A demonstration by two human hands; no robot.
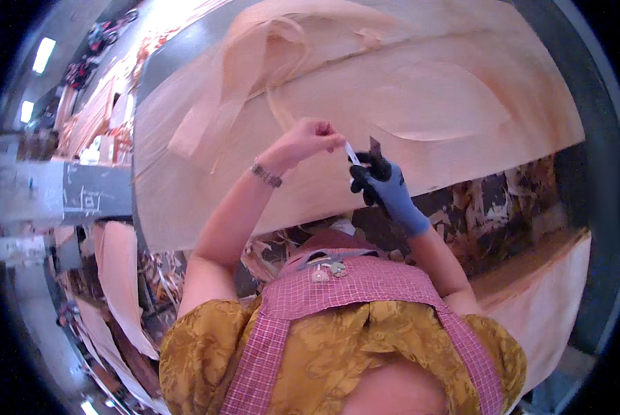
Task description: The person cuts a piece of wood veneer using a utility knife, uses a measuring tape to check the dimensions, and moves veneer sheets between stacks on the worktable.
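Observation:
Bare, with a metal-banded watch (266,174) on the wrist, my left hand (311,140) pinches the upper end of a narrow white strip (352,153). The strip's lower end reaches the black fingertips of my gloved right hand (384,185). From that grey-blue and black glove a dark, flat, blade-like tool (375,147) sticks up, held between thumb and fingers; its lower part is hidden. Both hands are above a large sheet of thin wood veneer (310,187) spread over the worktable.
A loose veneer ribbon (220,90) lies looped at the far left of the sheet, and a smaller scrap (370,37) lies farther back. Torn veneer pieces (493,200) fill the gap beyond the near edge. More veneer sheets (120,277) stand at the left; another (545,297) is at right.

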